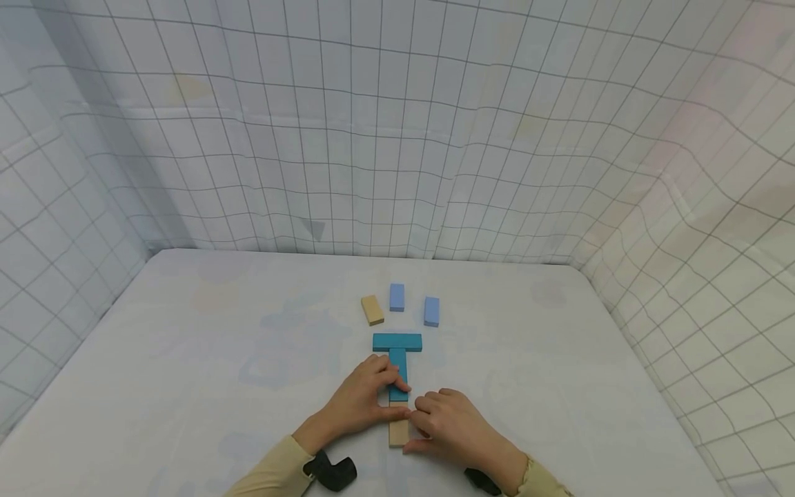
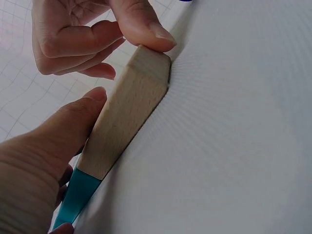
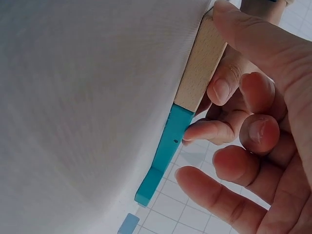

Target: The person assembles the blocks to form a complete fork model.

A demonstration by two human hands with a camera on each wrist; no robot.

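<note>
A teal bar (image 1: 397, 341) lies crosswise, and a second teal bar (image 1: 398, 359) runs from its middle toward me, forming a T. A plain wooden block (image 1: 399, 435) continues the stem at its near end. My left hand (image 1: 359, 397) reaches over the stem from the left, index fingertip on the lengthwise teal bar and thumb across the wooden block. In the right wrist view, my right hand (image 3: 273, 131) touches the near end of the wooden block (image 3: 202, 63) with its thumb. Its other fingers bend loosely beside the stem and hold nothing.
Beyond the T lie a small tan block (image 1: 373, 310) and two light-blue blocks, one in the middle (image 1: 397, 297) and one to the right (image 1: 431, 311). A white cloth (image 1: 528, 359) covers the table. Grid-patterned sheets (image 1: 385, 124) hang around it.
</note>
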